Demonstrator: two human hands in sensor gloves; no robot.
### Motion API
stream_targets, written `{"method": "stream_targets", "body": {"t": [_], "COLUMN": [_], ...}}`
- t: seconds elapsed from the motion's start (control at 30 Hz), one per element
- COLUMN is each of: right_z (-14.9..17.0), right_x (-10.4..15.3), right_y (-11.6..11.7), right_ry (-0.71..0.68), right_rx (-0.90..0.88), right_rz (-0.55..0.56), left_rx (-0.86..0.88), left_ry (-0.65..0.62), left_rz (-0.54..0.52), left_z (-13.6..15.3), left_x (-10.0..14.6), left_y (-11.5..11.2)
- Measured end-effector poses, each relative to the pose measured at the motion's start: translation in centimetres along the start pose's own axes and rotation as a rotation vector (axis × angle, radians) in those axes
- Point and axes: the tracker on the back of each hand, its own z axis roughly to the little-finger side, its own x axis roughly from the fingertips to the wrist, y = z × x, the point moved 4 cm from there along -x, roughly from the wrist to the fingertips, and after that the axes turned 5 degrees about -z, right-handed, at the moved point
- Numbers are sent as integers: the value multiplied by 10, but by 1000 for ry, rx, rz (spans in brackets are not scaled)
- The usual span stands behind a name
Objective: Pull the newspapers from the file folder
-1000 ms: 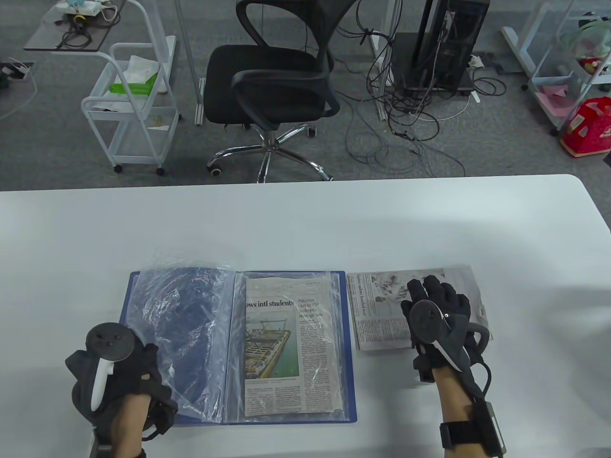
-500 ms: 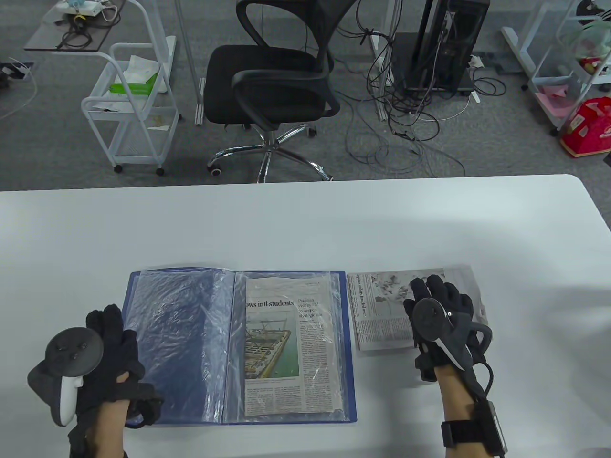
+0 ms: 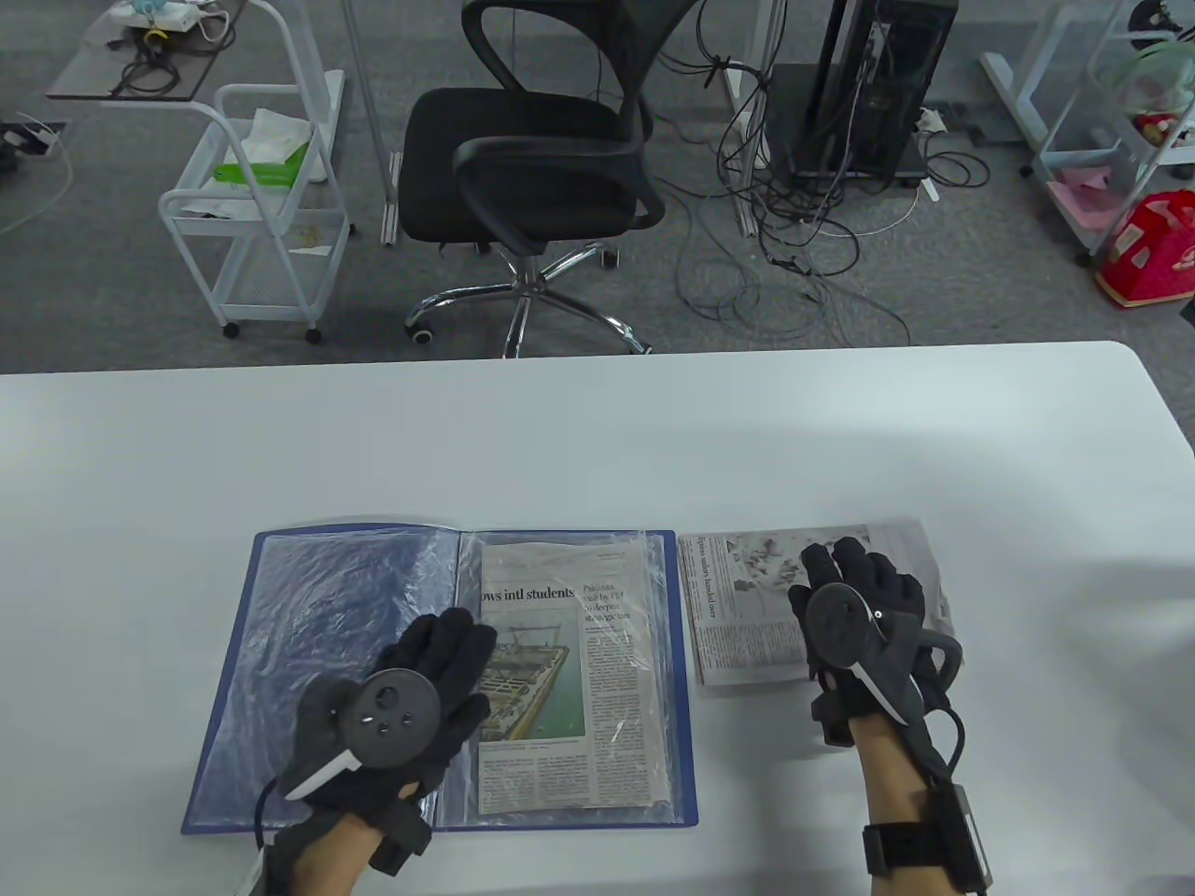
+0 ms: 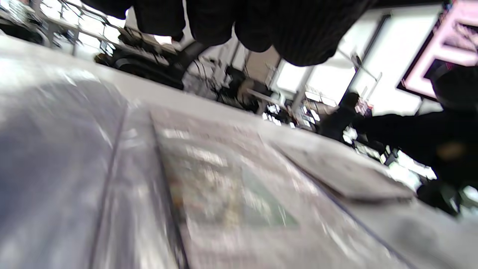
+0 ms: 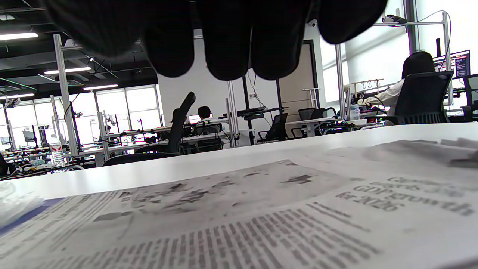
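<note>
A blue file folder lies open on the white table, with clear plastic sleeves on both pages. A newspaper with a colour photo sits inside the right-hand sleeve; it shows blurred in the left wrist view. My left hand lies over the folder's middle, fingers spread flat, fingertips at the sleeve's left edge. A second newspaper lies on the table right of the folder; it fills the right wrist view. My right hand rests flat on it.
A black office chair stands beyond the table's far edge. A white wire cart is at the back left, with cables and a computer tower on the floor at the back right.
My left hand let the raised plastic sleeves fall flat, then moved from the folder's left edge rightward onto its middle. The right hand stayed on the loose newspaper.
</note>
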Motion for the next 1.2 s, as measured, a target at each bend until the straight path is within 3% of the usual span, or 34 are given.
{"method": "stream_targets", "body": {"t": [0.13,0.27,0.5,0.7,0.93,1.1,1.2], "right_z": [-5,-18,-60,-135,-238,-266,-273], "right_x": [1,3,1,-24,-59,-69,-73], "right_y": [0,-1,0,11,66,96,102], "right_ry": [-19,-53,-89,-162,-202,-181,-188], "right_rx": [-1,-15,-63,-139,-93,75,101], "right_rz": [2,0,-42,-151,-337,-417,-420], "left_rx": [-53,-147,-202,-236,-241,-223,-219], "left_ry": [-74,-54,-35,-27,-23,-13,-11], "left_rz": [287,494,452,447,449,463,471], "left_z": [-12,-15,-21,-24,-25,-24,-25], "left_x": [-14,-16,-19,-20,-19,-18,-18], "left_y": [-62,-106,-104,-104,-104,-105,-105]}}
